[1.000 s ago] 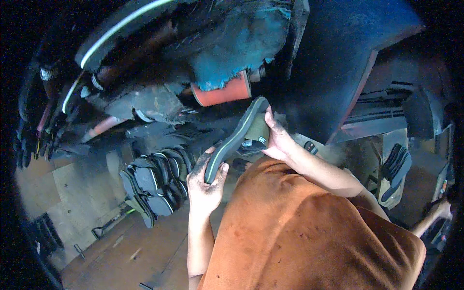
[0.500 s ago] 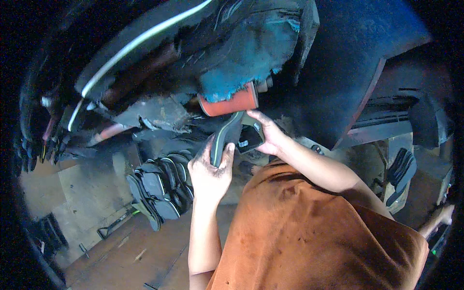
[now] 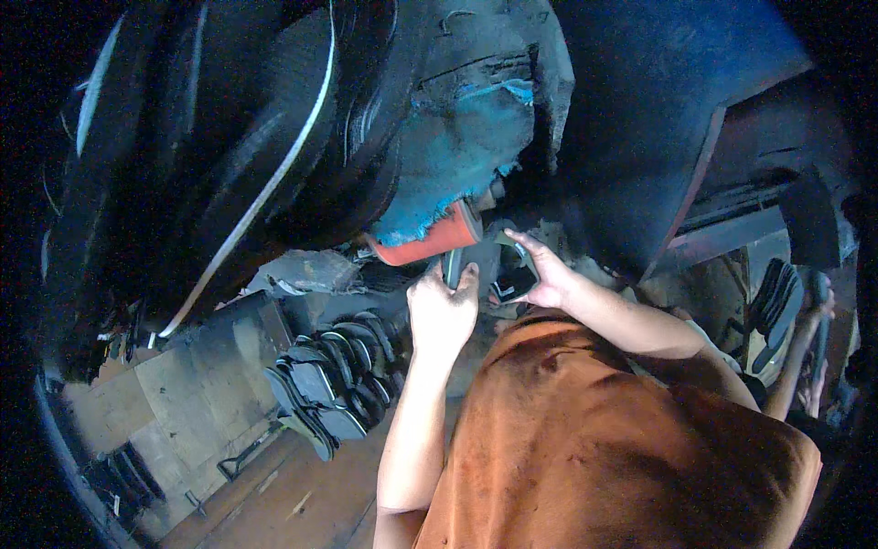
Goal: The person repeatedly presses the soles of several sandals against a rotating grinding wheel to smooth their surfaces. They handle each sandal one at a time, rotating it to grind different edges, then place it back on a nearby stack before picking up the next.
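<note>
A dark slide sandal with a thick layered sole (image 3: 454, 267) is held on edge just below an orange-red abrasive roller (image 3: 430, 243). I cannot tell whether the sole touches the roller. My left hand (image 3: 443, 309) is closed round one end of the sole, thumb on one side and fingers on the other. At the other end, my right hand (image 3: 547, 276) grips the sandal beside its black strap loop, with the thumb inside partly hidden. A ragged teal cover (image 3: 476, 151) hangs over the roller's top.
Left of my arm stands a pile of dark sandals (image 3: 329, 375). Dark hoses or sheets (image 3: 247, 165) hang at upper left, and a blue metal panel (image 3: 631, 119) at upper right. At far right another person's hand (image 3: 817, 300) is near stacked dark soles (image 3: 777, 297).
My view has shifted, so the roller and pile sit lower. Both hands still hold the sandal, now turned more edge-on under the roller. The other person's hand has moved up beside the stacked soles.
</note>
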A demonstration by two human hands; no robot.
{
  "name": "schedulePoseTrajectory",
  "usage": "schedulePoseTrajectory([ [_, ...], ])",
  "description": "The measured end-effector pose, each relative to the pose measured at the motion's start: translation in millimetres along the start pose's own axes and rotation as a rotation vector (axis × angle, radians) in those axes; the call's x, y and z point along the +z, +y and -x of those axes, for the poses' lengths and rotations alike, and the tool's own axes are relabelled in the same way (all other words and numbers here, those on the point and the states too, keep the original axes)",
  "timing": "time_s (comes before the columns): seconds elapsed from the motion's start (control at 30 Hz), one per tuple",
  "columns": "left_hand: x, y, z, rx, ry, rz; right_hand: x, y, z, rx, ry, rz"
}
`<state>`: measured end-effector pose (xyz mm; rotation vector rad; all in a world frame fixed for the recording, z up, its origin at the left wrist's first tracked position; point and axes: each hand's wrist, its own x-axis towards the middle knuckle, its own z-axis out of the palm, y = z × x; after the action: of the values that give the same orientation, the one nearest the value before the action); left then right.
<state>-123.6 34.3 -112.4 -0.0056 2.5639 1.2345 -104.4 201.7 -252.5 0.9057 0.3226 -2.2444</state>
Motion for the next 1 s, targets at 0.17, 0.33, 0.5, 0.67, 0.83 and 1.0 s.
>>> schedulePoseTrajectory([
  [0.17,-17,13,22,-0.121,0.181,0.08,26,2,10,0.032,-0.218,0.107],
  [0.33,-55,43,53,-0.141,0.152,-0.08,56,33,19,0.016,-0.243,0.075],
  [0.5,-65,47,64,-0.067,0.156,-0.113,54,39,12,-0.012,-0.36,0.052],
  [0.67,-35,24,26,0.074,0.122,-0.23,37,13,7,0.007,-0.243,0.089],
  [0.83,-36,23,24,-0.103,0.143,-0.025,47,11,22,-0.001,-0.178,0.145],
  [1.0,-66,37,61,-0.128,0.132,-0.015,66,29,33,-0.022,-0.223,0.121],
])
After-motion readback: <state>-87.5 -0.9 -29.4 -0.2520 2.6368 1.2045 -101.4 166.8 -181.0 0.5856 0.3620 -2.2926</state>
